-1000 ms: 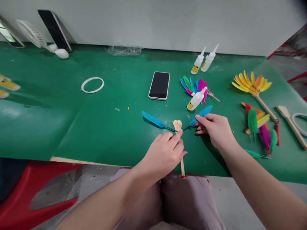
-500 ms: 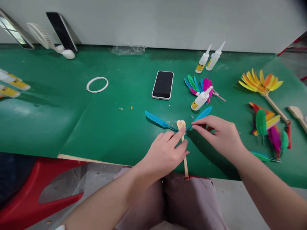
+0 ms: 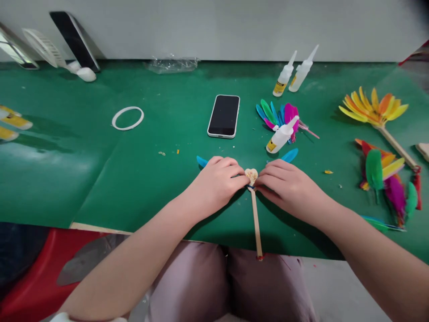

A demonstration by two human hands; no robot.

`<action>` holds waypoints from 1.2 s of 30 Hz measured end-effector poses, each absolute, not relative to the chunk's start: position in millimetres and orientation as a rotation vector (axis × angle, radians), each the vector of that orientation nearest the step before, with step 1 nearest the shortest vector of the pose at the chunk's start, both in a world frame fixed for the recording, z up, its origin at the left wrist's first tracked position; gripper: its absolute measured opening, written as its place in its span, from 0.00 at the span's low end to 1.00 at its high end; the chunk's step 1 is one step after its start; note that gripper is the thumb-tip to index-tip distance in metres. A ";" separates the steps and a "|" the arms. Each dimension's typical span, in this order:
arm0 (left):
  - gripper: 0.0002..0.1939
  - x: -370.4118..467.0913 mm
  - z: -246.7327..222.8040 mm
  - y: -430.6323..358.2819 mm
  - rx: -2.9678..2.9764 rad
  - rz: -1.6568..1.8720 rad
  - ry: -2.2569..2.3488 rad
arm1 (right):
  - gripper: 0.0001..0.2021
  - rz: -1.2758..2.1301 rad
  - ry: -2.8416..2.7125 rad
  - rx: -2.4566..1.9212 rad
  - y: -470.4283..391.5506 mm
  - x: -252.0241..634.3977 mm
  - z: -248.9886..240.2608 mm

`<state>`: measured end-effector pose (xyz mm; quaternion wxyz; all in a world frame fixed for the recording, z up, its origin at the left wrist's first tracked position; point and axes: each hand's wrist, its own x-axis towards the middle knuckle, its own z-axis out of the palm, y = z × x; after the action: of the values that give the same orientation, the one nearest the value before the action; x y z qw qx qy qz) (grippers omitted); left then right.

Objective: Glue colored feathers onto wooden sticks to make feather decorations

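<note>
A thin wooden stick (image 3: 255,219) with a small heart-shaped head (image 3: 251,175) lies in front of me, its lower end past the table's near edge. The head's face has brownish, rough patches. On its left, my left hand (image 3: 219,183) is closed over a blue feather (image 3: 201,161), whose tip sticks out behind the fingers. My right hand (image 3: 286,185) pinches at the opposite side of the head, with another blue feather (image 3: 290,155) showing beyond it. Both sets of fingertips meet the base of the head, where dark blue quills cross. The fingers hide most of both feathers.
Behind the hands lie a phone (image 3: 224,116), a glue bottle (image 3: 280,136) on bright feathers (image 3: 268,112), and two upright glue bottles (image 3: 283,80). To the right are a yellow feather fan (image 3: 373,109) and loose feathers (image 3: 374,167). A white ring (image 3: 128,118) lies left.
My left hand has moved from atop the stick to the left feather beside the head. My right hand has slid inward to the head. The heart-shaped head is now uncovered.
</note>
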<state>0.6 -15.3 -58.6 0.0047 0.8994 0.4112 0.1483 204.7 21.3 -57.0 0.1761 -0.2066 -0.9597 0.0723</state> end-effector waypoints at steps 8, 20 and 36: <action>0.13 2.1 -62.0 -15.7 2.819 0.427 1.256 | 0.10 0.186 -2.719 -0.622 20.8 204.6 -61.6; 0.13 2.1 -64.1 -15.9 2.827 0.439 1.236 | 0.10 0.177 -2.719 -0.685 20.1 203.8 -60.4; 0.14 6.1 -62.6 -15.9 2.863 0.408 1.211 | 0.08 -0.088 -2.810 -0.627 17.2 199.9 -52.8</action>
<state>6.1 -15.9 -62.6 0.0030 0.9132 0.3862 0.1302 199.9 17.2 -52.8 0.1300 -0.2159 -0.9672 -0.0303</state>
